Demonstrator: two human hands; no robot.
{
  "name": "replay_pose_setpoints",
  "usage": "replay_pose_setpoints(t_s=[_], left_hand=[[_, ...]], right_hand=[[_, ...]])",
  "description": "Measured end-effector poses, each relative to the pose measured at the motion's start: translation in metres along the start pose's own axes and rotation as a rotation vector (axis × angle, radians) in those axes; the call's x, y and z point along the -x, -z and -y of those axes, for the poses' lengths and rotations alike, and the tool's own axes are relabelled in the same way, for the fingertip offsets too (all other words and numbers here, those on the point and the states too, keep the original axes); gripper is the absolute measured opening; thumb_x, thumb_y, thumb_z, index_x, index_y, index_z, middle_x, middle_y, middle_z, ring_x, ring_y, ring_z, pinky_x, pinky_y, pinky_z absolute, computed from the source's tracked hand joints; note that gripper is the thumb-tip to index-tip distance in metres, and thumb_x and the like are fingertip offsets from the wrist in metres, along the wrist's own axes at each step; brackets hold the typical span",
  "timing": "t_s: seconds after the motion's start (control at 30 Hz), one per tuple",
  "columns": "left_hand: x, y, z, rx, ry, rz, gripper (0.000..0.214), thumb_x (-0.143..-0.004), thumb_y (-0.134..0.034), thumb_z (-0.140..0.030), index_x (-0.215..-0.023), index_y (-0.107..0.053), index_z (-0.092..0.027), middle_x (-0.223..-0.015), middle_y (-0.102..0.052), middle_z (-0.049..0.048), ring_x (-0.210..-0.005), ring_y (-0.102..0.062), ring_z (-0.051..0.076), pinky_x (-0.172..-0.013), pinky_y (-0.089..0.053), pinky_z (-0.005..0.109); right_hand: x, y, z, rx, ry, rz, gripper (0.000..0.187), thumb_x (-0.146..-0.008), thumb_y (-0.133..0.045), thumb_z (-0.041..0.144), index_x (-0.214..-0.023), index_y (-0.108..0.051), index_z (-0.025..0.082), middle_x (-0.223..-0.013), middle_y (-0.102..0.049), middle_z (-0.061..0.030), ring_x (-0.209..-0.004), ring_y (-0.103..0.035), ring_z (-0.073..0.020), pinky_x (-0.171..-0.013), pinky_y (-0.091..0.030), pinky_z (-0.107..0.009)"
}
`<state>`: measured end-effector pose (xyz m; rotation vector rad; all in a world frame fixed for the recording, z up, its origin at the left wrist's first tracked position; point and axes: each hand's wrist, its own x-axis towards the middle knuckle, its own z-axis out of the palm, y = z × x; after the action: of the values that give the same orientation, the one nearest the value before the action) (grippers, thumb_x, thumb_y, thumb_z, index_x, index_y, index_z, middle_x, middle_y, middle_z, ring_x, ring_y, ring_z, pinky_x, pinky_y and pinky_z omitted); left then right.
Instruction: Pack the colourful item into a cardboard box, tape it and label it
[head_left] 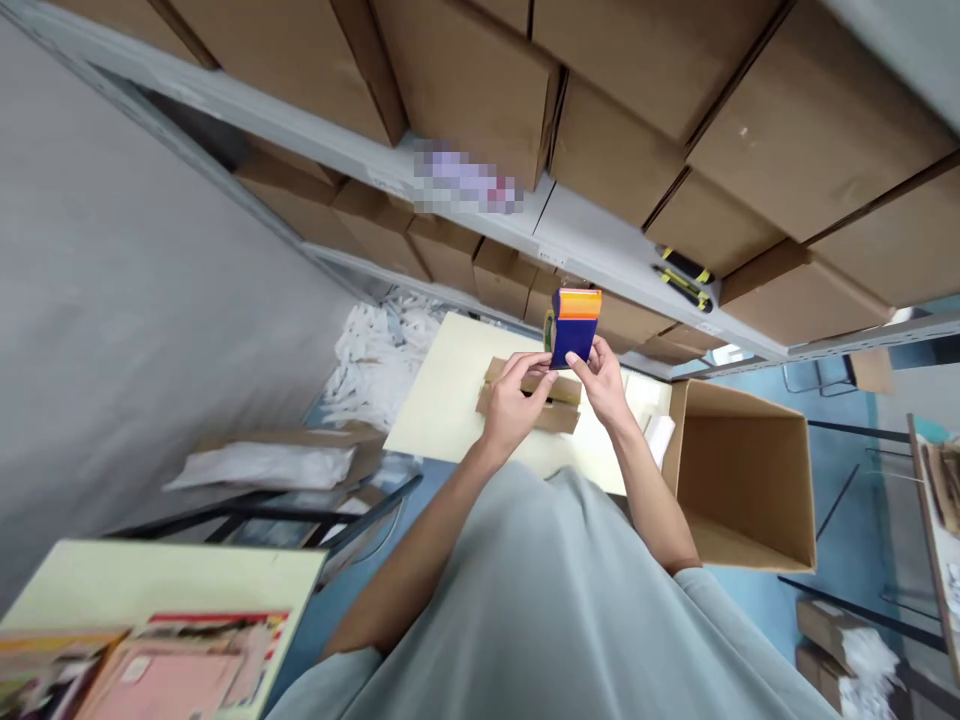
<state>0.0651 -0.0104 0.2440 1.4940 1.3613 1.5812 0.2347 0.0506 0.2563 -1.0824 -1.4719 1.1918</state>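
Between my hands, above the pale yellow table, a small dark blue box with an orange band is held upright. My right hand grips its lower right part, thumb on the front face and fingers behind. My left hand is closed at its lower left corner, with thumb and fingertips at the edge. A strip of yellow and green shows along the box's left side. Below the hands a small cardboard box with open flaps lies on the table, partly hidden by my left hand.
A large open carton stands at the table's right end, beside a white item. Shelves packed with brown boxes rise ahead, with yellow-and-black cutters on one edge. White scraps pile left; another table bears printed packs.
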Motion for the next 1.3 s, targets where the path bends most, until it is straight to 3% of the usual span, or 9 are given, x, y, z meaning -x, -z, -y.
replay_pose_setpoints(t_s=[0.13,0.27,0.37,0.47,0.57,0.7,0.8,1.0,1.3], left_hand=[[0.039,0.024,-0.012,-0.091,0.044,-0.017,0.019,-0.105,-0.073,-0.037,-0.117,-0.077,-0.023,-0.111,-0.080,0.0064,-0.095,-0.078,0.020,-0.095,-0.068,0.036],[0.058,0.043,-0.018,-0.123,0.108,0.080,0.025,-0.109,-0.065,-0.044,-0.120,-0.077,-0.025,-0.118,-0.081,0.0092,-0.102,-0.076,0.023,-0.095,-0.067,0.039],[0.061,0.056,-0.022,-0.137,0.119,0.147,0.026,-0.106,-0.068,-0.047,-0.116,-0.080,-0.027,-0.114,-0.081,0.0084,-0.100,-0.074,0.024,-0.093,-0.066,0.041],[0.053,0.072,-0.029,-0.115,0.121,0.101,0.031,-0.103,-0.071,-0.050,-0.121,-0.081,-0.027,-0.115,-0.079,0.0088,-0.102,-0.073,0.025,-0.094,-0.066,0.041],[0.034,0.091,-0.040,-0.035,0.151,0.038,0.043,-0.104,-0.069,-0.052,-0.136,-0.078,-0.026,-0.126,-0.074,0.0105,-0.108,-0.073,0.025,-0.095,-0.066,0.040],[0.007,0.113,-0.055,0.017,0.158,0.193,0.041,-0.098,-0.076,-0.050,-0.132,-0.081,-0.028,-0.127,-0.074,0.0094,-0.117,-0.073,0.029,-0.097,-0.066,0.043],[-0.007,0.122,-0.059,-0.014,0.114,0.322,0.035,-0.096,-0.077,-0.044,-0.126,-0.084,-0.029,-0.119,-0.077,0.0073,-0.116,-0.073,0.029,-0.099,-0.066,0.046],[-0.015,0.127,-0.048,0.000,0.128,0.442,0.016,-0.096,-0.079,-0.043,-0.100,-0.088,-0.030,-0.098,-0.079,0.0041,-0.102,-0.072,0.027,-0.102,-0.063,0.047],[-0.001,0.127,-0.009,0.140,0.351,0.364,0.024,-0.089,-0.086,-0.051,-0.091,-0.086,-0.027,-0.093,-0.080,0.0052,-0.086,-0.070,0.022,-0.083,-0.064,0.036]], right_hand=[[0.058,-0.032,0.007,-0.075,-0.135,0.043,0.065,-0.096,-0.075,0.077,-0.134,-0.062,0.026,-0.136,-0.077,-0.0109,-0.131,-0.073,-0.0281,-0.121,-0.056,-0.044],[0.078,-0.045,0.022,-0.021,-0.229,0.202,0.075,-0.097,-0.065,0.085,-0.142,-0.062,0.025,-0.142,-0.077,-0.0125,-0.140,-0.070,-0.0307,-0.128,-0.053,-0.049],[0.089,-0.047,0.027,0.008,-0.207,0.227,0.074,-0.102,-0.058,0.085,-0.144,-0.063,0.024,-0.142,-0.077,-0.0135,-0.137,-0.072,-0.0312,-0.126,-0.054,-0.050],[0.099,-0.045,0.030,0.146,-0.165,0.217,0.073,-0.104,-0.056,0.084,-0.144,-0.064,0.024,-0.142,-0.077,-0.0141,-0.134,-0.074,-0.0317,-0.121,-0.058,-0.049],[0.109,-0.038,0.034,0.277,-0.165,0.312,0.067,-0.106,-0.058,0.079,-0.145,-0.063,0.024,-0.138,-0.079,-0.0142,-0.125,-0.077,-0.0319,-0.112,-0.063,-0.048],[0.115,-0.029,0.040,0.403,-0.114,0.420,0.055,-0.111,-0.059,0.069,-0.144,-0.063,0.025,-0.132,-0.079,-0.0151,-0.120,-0.078,-0.0329,-0.107,-0.065,-0.049],[0.114,-0.024,0.043,0.498,-0.021,0.468,0.045,-0.113,-0.058,0.064,-0.132,-0.067,0.024,-0.123,-0.078,-0.0147,-0.116,-0.076,-0.0332,-0.104,-0.064,-0.050],[0.109,-0.021,0.045,0.626,0.060,0.547,0.038,-0.115,-0.055,0.061,-0.120,-0.067,0.025,-0.111,-0.077,-0.0127,-0.103,-0.073,-0.0322,-0.094,-0.063,-0.049],[0.094,-0.022,0.041,0.725,-0.046,0.662,0.047,-0.114,-0.048,0.069,-0.107,-0.064,0.025,-0.101,-0.074,-0.0117,-0.095,-0.069,-0.0324,-0.089,-0.059,-0.047]])
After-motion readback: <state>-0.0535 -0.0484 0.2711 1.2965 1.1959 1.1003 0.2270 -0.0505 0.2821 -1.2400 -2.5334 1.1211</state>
